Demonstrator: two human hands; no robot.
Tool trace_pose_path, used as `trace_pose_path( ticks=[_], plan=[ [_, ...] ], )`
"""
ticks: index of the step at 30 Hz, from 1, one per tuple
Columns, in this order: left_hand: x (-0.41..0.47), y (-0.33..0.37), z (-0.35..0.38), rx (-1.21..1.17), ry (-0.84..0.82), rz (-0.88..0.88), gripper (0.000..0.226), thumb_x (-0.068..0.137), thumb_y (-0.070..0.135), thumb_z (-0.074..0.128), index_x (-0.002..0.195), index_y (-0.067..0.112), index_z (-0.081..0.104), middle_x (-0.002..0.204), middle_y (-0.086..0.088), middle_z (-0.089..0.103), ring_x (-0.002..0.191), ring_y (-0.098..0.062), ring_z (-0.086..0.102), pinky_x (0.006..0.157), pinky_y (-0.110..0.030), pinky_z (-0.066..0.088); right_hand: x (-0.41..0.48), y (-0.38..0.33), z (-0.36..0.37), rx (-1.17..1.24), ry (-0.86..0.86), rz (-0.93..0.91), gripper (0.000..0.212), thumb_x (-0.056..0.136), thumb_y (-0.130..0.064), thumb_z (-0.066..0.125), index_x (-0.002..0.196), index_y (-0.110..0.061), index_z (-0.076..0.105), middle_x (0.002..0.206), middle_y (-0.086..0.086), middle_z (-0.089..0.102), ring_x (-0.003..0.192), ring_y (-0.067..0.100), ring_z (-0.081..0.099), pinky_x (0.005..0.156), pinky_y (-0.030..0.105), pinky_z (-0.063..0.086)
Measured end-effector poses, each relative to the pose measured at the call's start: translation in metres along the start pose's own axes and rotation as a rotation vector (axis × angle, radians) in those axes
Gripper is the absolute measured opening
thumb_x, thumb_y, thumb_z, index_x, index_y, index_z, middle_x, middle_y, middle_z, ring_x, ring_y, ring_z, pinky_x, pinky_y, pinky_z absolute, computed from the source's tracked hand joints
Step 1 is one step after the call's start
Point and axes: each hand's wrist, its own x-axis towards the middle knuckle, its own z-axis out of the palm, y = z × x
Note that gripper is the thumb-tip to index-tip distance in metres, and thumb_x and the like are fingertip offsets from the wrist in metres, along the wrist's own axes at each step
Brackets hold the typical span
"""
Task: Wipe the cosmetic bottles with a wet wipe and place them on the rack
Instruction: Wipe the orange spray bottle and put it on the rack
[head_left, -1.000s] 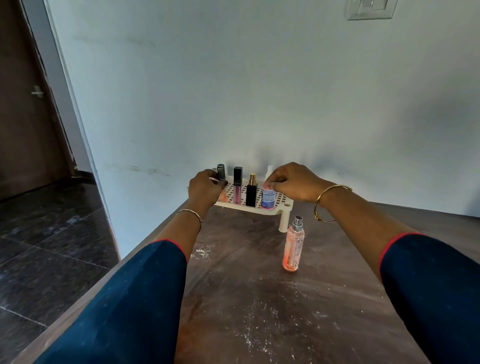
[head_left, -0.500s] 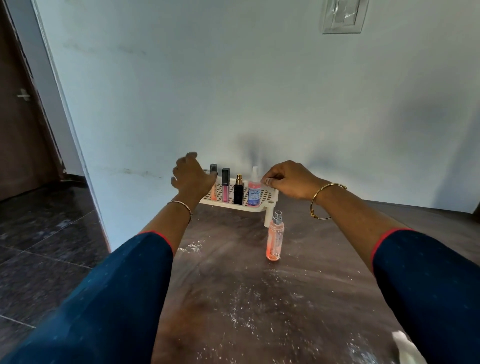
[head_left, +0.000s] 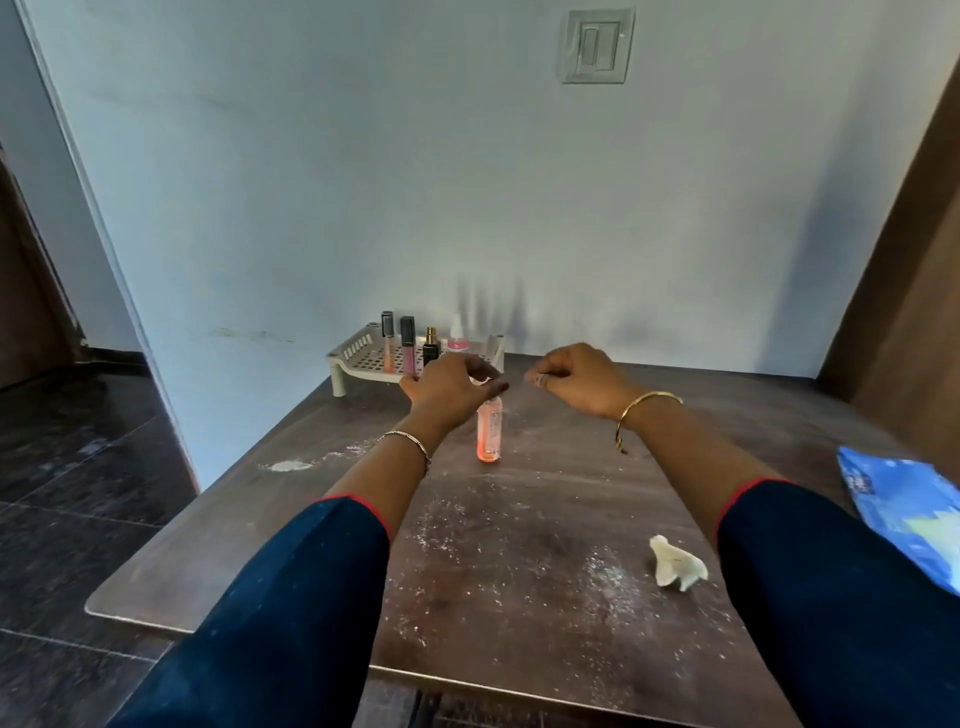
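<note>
Hovering over the table (head_left: 519, 597), both hands sit in front of the rack (head_left: 363, 358), which is against the wall at the table's far edge. Left hand (head_left: 447, 387) has fingers loosely curled w/ thumb out, right above the cap of the orange spray bottle (head_left: 489, 431); can't tell if it touches the cap or grips anything. Right hand (head_left: 576, 379) is curled loosely, fingertips pinched near each other, nothing visibly held.

The orange spray bottle stands upright on the table, just in front of the rack, not on it. On the rack, left to right: slim lip gloss tube (head_left: 387, 343), pink gloss w/ black cap (head_left: 408, 345), small black bottle w/ gold cap (head_left: 431, 348), white-capped bottle w/ pink label (head_left: 457, 335), partly hidden by the left hand. Labels too small to read.

Crumpled wet wipe (head_left: 675, 564) lies on the table nr the right sleeve, well apart from the bottles. Blue wipes pack (head_left: 904, 509) at the right edge; print on it is blurred, unreadable. White powdery specks across the tabletop. Light switch (head_left: 597, 47) on the wall above.
</note>
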Motion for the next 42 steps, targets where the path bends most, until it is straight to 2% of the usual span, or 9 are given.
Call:
trace_pose_path(
  ticks=[4, 11, 17, 21, 26, 29, 35, 39, 42],
  plan=[
    [-0.002, 0.007, -0.002, 0.105, -0.010, 0.030, 0.019, 0.083, 0.044, 0.065, 0.099, 0.035, 0.069, 0.107, 0.014, 0.069, 0.112, -0.013, 0.056, 0.093, -0.044, 0.022, -0.028, 0.025, 0.001, -0.043, -0.033, 0.004, 0.015, 0.091, -0.022, 0.059, 0.079, -0.016, 0.065, 0.097, 0.006, 0.070, 0.085, 0.015, 0.061, 0.073, 0.027, 0.043],
    [-0.011, 0.021, -0.008, 0.014, -0.002, 0.014, 0.010, 0.080, 0.037, 0.070, 0.088, 0.031, 0.073, 0.094, 0.014, 0.072, 0.104, -0.009, 0.059, 0.094, -0.039, 0.025, -0.078, 0.060, -0.014, -0.098, -0.029, 0.052, 0.019, 0.090, -0.015, 0.057, 0.102, -0.010, 0.070, 0.102, 0.004, 0.071, 0.094, 0.018, 0.063, 0.088, 0.033, 0.050],
    [-0.043, 0.050, -0.003, -0.269, -0.156, 0.076, 0.008, 0.075, 0.033, 0.077, 0.077, 0.029, 0.071, 0.087, 0.007, 0.074, 0.096, -0.012, 0.067, 0.101, -0.045, 0.042, -0.129, 0.078, -0.029, -0.125, -0.028, 0.085, 0.014, 0.086, -0.025, 0.066, 0.097, -0.018, 0.072, 0.096, -0.003, 0.071, 0.072, -0.002, 0.056, 0.059, 0.005, 0.039],
    [-0.067, 0.078, 0.003, -0.248, -0.199, 0.142, 0.014, 0.071, 0.035, 0.080, 0.070, 0.029, 0.067, 0.079, 0.009, 0.072, 0.090, -0.011, 0.067, 0.098, -0.043, 0.045, -0.156, 0.077, -0.031, -0.118, -0.135, 0.152, 0.028, 0.076, -0.040, 0.074, 0.094, -0.018, 0.072, 0.089, -0.006, 0.071, 0.075, 0.005, 0.062, 0.069, 0.018, 0.050],
    [-0.083, 0.099, 0.007, -0.245, -0.266, 0.196, 0.018, 0.070, 0.035, 0.081, 0.076, 0.023, 0.070, 0.083, 0.002, 0.075, 0.081, -0.006, 0.066, 0.089, -0.032, 0.049, -0.174, 0.075, -0.014, -0.262, -0.179, 0.129, 0.017, 0.080, -0.016, 0.068, 0.096, -0.008, 0.066, 0.089, 0.003, 0.068, 0.080, 0.020, 0.062, 0.063, 0.022, 0.045],
    [-0.091, 0.107, 0.011, -0.220, -0.299, 0.238, 0.019, 0.072, 0.034, 0.080, 0.077, 0.019, 0.070, 0.081, 0.000, 0.074, 0.066, 0.003, 0.060, 0.069, -0.018, 0.047, -0.177, 0.077, -0.008, -0.298, -0.042, 0.106, 0.016, 0.084, -0.008, 0.060, 0.098, -0.010, 0.066, 0.097, 0.006, 0.068, 0.088, 0.025, 0.062, 0.075, 0.033, 0.051],
    [-0.109, 0.113, 0.029, -0.206, -0.321, 0.295, 0.025, 0.080, 0.031, 0.073, 0.089, 0.010, 0.063, 0.088, -0.006, 0.070, 0.082, -0.018, 0.061, 0.076, -0.031, 0.047, -0.177, 0.069, -0.014, 0.174, 0.461, 0.127, 0.018, 0.078, -0.008, 0.072, 0.085, -0.016, 0.058, 0.078, -0.006, 0.061, 0.071, 0.015, 0.061, 0.067, 0.032, 0.052],
    [-0.111, 0.112, 0.034, -0.358, -0.297, 0.244, 0.020, 0.082, 0.016, 0.071, 0.087, 0.001, 0.060, 0.087, -0.019, 0.070, 0.083, -0.033, 0.066, 0.082, -0.043, 0.053, -0.185, 0.062, -0.007, 0.078, 0.468, 0.014, 0.015, 0.081, -0.005, 0.067, 0.084, -0.019, 0.063, 0.082, -0.009, 0.064, 0.074, 0.009, 0.061, 0.070, 0.033, 0.056],
    [-0.109, 0.112, 0.039, -0.446, -0.312, 0.180, 0.018, 0.081, 0.012, 0.072, 0.086, 0.001, 0.059, 0.069, -0.010, 0.063, 0.070, -0.025, 0.059, 0.080, -0.049, 0.053, -0.187, 0.058, -0.003, -0.134, 0.502, -0.159, 0.016, 0.085, -0.006, 0.063, 0.096, -0.015, 0.069, 0.094, 0.000, 0.067, 0.084, 0.017, 0.061, 0.073, 0.035, 0.054]
  ],
)
